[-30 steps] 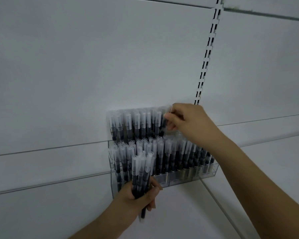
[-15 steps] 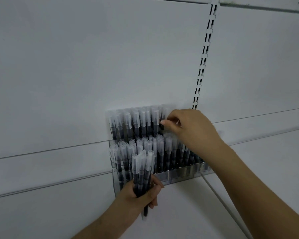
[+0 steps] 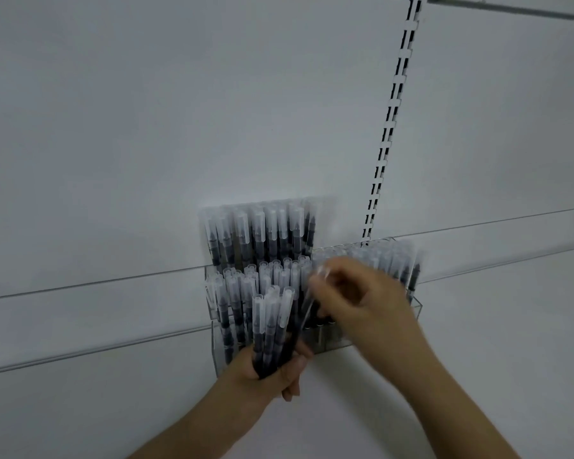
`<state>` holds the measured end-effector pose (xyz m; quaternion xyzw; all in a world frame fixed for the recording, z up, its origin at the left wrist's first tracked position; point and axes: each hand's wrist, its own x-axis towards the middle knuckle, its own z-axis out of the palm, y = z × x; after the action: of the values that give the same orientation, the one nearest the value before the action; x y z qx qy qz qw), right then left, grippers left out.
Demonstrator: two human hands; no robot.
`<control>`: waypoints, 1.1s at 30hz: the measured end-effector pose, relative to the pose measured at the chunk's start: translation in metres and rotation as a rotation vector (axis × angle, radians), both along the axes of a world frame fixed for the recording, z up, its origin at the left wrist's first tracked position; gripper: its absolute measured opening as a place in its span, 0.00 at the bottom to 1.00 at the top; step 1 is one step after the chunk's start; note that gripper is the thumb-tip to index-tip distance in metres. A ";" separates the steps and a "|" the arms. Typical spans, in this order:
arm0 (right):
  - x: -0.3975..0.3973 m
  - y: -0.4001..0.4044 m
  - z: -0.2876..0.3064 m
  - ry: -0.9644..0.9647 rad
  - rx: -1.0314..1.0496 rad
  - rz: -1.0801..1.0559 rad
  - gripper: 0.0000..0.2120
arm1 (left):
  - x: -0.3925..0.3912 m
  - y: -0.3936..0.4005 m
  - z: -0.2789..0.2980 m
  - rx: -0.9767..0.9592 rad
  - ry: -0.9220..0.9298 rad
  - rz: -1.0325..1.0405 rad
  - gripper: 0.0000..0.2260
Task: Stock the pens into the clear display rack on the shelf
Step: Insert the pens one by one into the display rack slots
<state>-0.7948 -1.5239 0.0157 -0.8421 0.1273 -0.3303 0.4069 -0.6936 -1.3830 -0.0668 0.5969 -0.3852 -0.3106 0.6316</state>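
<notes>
A clear display rack (image 3: 417, 308) stands on the white shelf against the back panel, its tiers packed with several upright black pens with clear caps (image 3: 262, 233). My left hand (image 3: 272, 376) grips a bundle of the same pens (image 3: 272, 326), caps up, in front of the rack's lower left. My right hand (image 3: 362, 299), blurred by motion, is just right of the bundle and pinches one pen (image 3: 307, 309) at its upper end. The hand hides the rack's middle part.
A white back panel (image 3: 179, 127) fills the view. A slotted upright strip (image 3: 391, 127) runs down to the rack's top right. The white shelf surface (image 3: 511, 326) spreads to the right and below the rack.
My right hand has come down from the rack's top row to the bundle in my left hand and now pinches a pen there. My left hand has barely moved.
</notes>
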 end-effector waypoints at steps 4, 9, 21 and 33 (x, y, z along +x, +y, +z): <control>-0.007 -0.021 0.049 -0.326 0.061 -0.152 0.06 | 0.000 0.001 -0.001 -0.003 0.008 0.021 0.07; 0.010 -0.042 0.075 -0.425 -0.026 -0.212 0.06 | -0.001 -0.001 0.000 0.011 -0.003 0.037 0.08; 0.043 -0.050 0.065 -0.052 -0.224 -0.075 0.07 | -0.002 0.001 0.000 0.019 -0.016 0.023 0.05; 0.049 -0.044 0.050 0.215 -0.389 -0.103 0.12 | -0.004 0.000 0.002 -0.016 0.010 -0.002 0.11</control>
<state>-0.7458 -1.5677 0.0654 -0.9275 0.1465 -0.2773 0.2036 -0.6972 -1.3827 -0.0651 0.5898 -0.3853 -0.3112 0.6379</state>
